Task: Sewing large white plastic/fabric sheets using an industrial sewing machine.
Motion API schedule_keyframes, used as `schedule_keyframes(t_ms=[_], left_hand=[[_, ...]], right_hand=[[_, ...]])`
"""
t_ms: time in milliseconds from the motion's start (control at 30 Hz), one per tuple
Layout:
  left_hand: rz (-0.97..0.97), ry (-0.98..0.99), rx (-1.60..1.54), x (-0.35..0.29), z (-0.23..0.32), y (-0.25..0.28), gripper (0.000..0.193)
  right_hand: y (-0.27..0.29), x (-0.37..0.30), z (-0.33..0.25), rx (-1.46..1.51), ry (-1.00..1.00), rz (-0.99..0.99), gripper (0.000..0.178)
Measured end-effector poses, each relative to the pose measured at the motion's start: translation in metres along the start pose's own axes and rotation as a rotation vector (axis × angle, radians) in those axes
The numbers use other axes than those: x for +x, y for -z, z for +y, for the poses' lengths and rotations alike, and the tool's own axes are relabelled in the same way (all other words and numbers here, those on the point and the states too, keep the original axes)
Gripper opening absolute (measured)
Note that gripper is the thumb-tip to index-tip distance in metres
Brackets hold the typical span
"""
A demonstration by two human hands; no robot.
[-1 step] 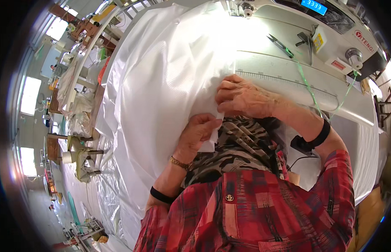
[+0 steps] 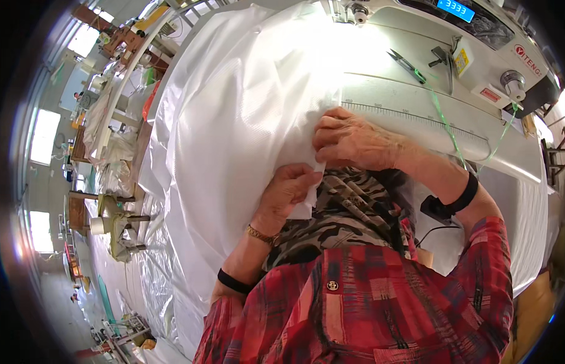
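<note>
A large sheet of shiny white woven fabric spreads over the left of the sewing table and hangs toward my lap. My left hand pinches its edge near my lap, thumb and fingers pressed together. Just above and to the right, my right hand has its fingers curled closed on the same edge. A small flap of the fabric hangs below my left hand. Both hands are close together, and my right fingertips are partly hidden in the folds.
A sewing machine with a lit blue display stands at the far right. Thread snips lie on its bed, beyond a printed ruler scale. Green thread hangs across the table edge. Cluttered workbenches line the left.
</note>
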State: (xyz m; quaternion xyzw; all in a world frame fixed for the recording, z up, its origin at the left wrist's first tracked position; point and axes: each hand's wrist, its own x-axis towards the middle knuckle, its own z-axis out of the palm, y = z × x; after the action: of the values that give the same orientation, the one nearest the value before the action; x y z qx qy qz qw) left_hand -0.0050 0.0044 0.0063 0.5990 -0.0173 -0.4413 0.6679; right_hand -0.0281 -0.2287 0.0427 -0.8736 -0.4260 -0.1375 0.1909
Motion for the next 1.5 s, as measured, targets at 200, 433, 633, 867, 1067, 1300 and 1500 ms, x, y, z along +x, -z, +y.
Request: schedule_keyframes(t_ms=[200,433,633,867,1067,1300,1500], left_hand=[[-0.037,-0.225,0.36,-0.007,0.005,-0.017,0.016],[0.501,-0.974,1.216,-0.02,0.004,-0.051,0.045],[0.492,-0.844,1.157,-0.03,0.007,-0.048,0.042],[0.395,-0.912,1.048,-0.033,0.022,-0.04,0.031],[0.48,-1.009,1.302,-0.02,0.029,-0.045,0.028],[0.312,-0.739,0.918,-0.015,0.036,-0.036,0.021],[0.229,-0.941,1.211,-0.004,0.039,-0.038,0.019]], right_hand=[[0.003,0.001,-0.001,-0.065,0.004,-0.071,0.012],[0.002,0.004,-0.007,-0.043,-0.01,0.004,0.01],[-0.001,0.008,-0.001,-0.046,-0.038,0.052,0.01],[0.008,0.009,0.026,0.2,-0.159,0.112,0.012],[0.016,0.016,0.038,0.157,-0.198,0.105,0.018],[0.032,0.016,0.07,0.033,-0.159,0.082,0.034],[0.042,0.01,0.102,-0.132,-0.297,0.096,0.049]])
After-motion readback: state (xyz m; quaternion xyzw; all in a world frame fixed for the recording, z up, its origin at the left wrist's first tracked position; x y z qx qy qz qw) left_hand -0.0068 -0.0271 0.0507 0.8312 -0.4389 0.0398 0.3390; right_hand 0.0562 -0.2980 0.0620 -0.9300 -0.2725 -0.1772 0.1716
